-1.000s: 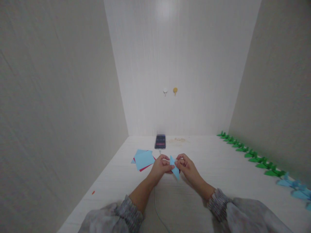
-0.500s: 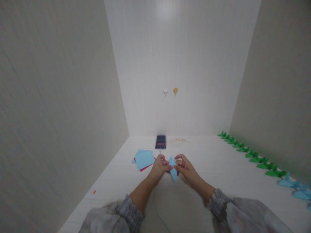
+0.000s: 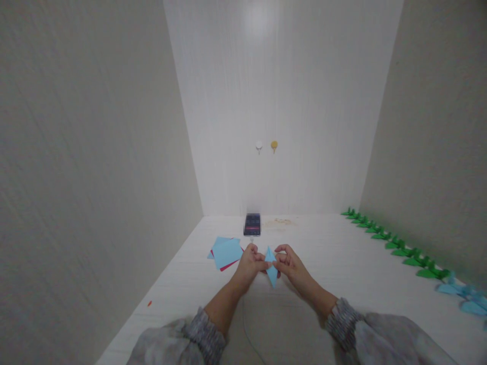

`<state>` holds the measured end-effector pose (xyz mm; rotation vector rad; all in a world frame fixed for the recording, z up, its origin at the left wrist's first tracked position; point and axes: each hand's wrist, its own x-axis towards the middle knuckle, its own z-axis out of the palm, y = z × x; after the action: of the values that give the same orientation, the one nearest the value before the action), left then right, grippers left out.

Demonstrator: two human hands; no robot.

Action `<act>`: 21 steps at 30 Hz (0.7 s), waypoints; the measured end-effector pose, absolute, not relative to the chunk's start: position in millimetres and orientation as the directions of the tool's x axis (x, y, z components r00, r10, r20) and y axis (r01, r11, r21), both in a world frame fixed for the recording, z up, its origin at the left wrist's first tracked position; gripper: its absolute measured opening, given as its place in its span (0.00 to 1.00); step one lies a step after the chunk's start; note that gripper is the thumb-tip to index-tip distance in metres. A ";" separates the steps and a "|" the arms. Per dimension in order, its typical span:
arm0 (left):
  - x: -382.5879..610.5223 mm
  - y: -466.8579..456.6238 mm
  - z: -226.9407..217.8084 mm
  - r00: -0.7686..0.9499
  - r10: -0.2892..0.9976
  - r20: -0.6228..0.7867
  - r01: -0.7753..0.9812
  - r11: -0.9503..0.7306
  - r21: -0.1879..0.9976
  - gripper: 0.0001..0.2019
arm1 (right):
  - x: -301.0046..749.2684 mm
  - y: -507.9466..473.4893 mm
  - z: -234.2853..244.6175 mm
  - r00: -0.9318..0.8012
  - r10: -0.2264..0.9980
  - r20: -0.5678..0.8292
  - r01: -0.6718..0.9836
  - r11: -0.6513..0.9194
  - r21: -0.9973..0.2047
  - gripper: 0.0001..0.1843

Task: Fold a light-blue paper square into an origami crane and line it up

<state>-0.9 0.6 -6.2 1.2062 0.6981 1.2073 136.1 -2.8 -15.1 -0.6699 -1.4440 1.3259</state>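
Observation:
A light blue folded paper [image 3: 271,274], a narrow diamond with a split at its upper point, is held upright above the table in front of me. My left hand [image 3: 250,265] pinches its left edge, thumb on the near face and fingers behind. From the other side, my right hand [image 3: 289,263] grips the right edge between thumb and fingers, with its index finger curled near the top. The fingertips behind the paper are partly hidden.
Blue and red paper sheets [image 3: 227,253] lie left of my hands. A phone [image 3: 252,225] with a cable [image 3: 245,327] stands at the back wall. Green folded paper figures [image 3: 399,249] and blue ones [image 3: 472,300] line the right side. An orange scrap [image 3: 149,303] lies at left.
The view has tilted slightly, so everything sits a little lower in the picture. Both hands keep the same hold on the blue folded paper.

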 end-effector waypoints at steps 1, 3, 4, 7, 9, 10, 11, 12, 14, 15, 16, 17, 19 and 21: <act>-0.8 1.3 -6.5 0.265 0.946 0.188 -0.323 -0.097 0.942 0.23 | 136.0 -3.0 -14.8 -0.320 0.893 0.317 -0.231 0.251 -0.940 0.15; -0.5 2.0 -6.7 0.272 0.943 0.190 -0.326 -0.096 0.941 0.22 | 135.9 -3.4 -13.2 -0.307 0.891 0.334 -0.225 0.273 -0.935 0.14; -0.3 2.0 -6.4 0.286 0.940 0.187 -0.326 -0.088 0.941 0.21 | 135.7 -3.7 -12.3 -0.301 0.892 0.336 -0.214 0.281 -0.936 0.13; 0.1 1.8 -5.2 0.319 0.934 0.160 -0.313 -0.056 0.948 0.18 | 135.1 -3.9 -10.3 -0.296 0.902 0.316 -0.155 0.281 -0.947 0.11; 0.2 2.4 -5.2 0.291 0.948 0.131 -0.295 -0.041 0.955 0.15 | 135.0 -3.6 -10.1 -0.298 0.906 0.299 -0.120 0.275 -0.954 0.12; 0.3 3.1 -5.6 0.269 0.956 0.113 -0.289 -0.032 0.957 0.14 | 135.2 -3.5 -10.2 -0.301 0.907 0.295 -0.109 0.275 -0.955 0.12; 0.3 4.0 -6.2 0.249 0.964 0.097 -0.287 -0.022 0.958 0.14 | 135.5 -3.6 -10.2 -0.301 0.907 0.295 -0.101 0.277 -0.956 0.12; 0.4 5.0 -6.9 0.230 0.970 0.084 -0.288 -0.015 0.958 0.14 | 136.1 -3.9 -10.0 -0.300 0.907 0.296 -0.092 0.282 -0.955 0.11; 0.6 6.6 -8.2 0.209 0.975 0.071 -0.291 -0.008 0.957 0.15 | 137.5 -5.2 -8.3 -0.295 0.907 0.301 -0.060 0.297 -0.953 0.11; 0.8 7.1 -8.6 0.202 0.977 0.072 -0.293 -0.010 0.956 0.15 | 138.2 -6.2 -6.9 -0.292 0.906 0.306 -0.038 0.308 -0.950 0.10; 0.9 7.3 -8.8 0.201 0.977 0.077 -0.295 -0.014 0.955 0.15 | 138.9 -7.1 -5.3 -0.287 0.905 0.314 -0.014 0.324 -0.946 0.09; 1.1 7.3 -8.9 0.201 0.976 0.085 -0.298 -0.022 0.954 0.14 | 139.5 -7.8 -3.9 -0.282 0.901 0.329 0.007 0.345 -0.939 0.09; 1.5 7.0 -8.9 0.201 0.974 0.104 -0.304 -0.039 0.952 0.13 | 140.3 -7.8 -2.7 -0.267 0.890 0.369 0.039 0.392 -0.919 0.10; 1.7 6.8 -9.3 0.188 0.974 0.123 -0.302 -0.062 0.951 0.13 | 140.9 -5.3 -5.1 -0.245 0.883 0.401 0.059 0.426 -0.903 0.11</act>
<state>1.7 6.8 -9.3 1.1431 0.7946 1.2500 140.9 -5.3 -5.1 -0.8399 -1.6303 0.9812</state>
